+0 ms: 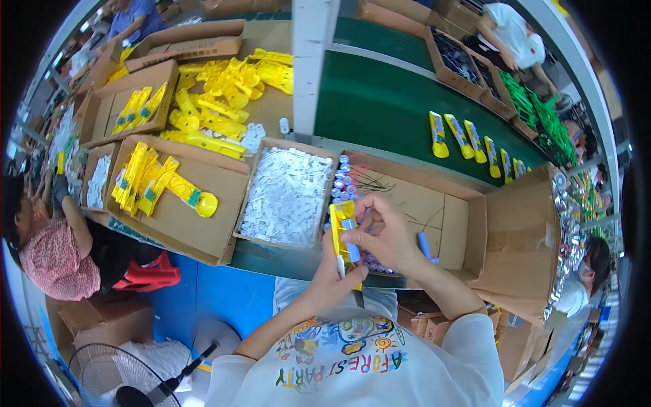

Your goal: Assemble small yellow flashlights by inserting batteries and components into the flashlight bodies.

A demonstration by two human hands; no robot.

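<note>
In front of my chest, my left hand [329, 283] is closed around a long yellow plastic housing [337, 239], held upright. Purple-blue cylindrical battery cells [352, 253] sit inside the housing, one above the other. My right hand [385, 236] reaches over from the right, its thumb against the cells and its fingers curled by the housing's upper end. A small white piece [340, 266] shows by my left fingers; its kind is unclear. Just beyond the housing, more battery cells [344, 178] lie in the edge of a cardboard box [451, 203] with thin wires.
A box of white strips [285, 193] stands left of my hands. Farther left, a carton [220, 237] holds yellow housings with green boards. Loose yellow housings [230, 81] are heaped behind. Filled housings [439, 136] line the green belt [380, 95]. A person [57, 261] sits at left.
</note>
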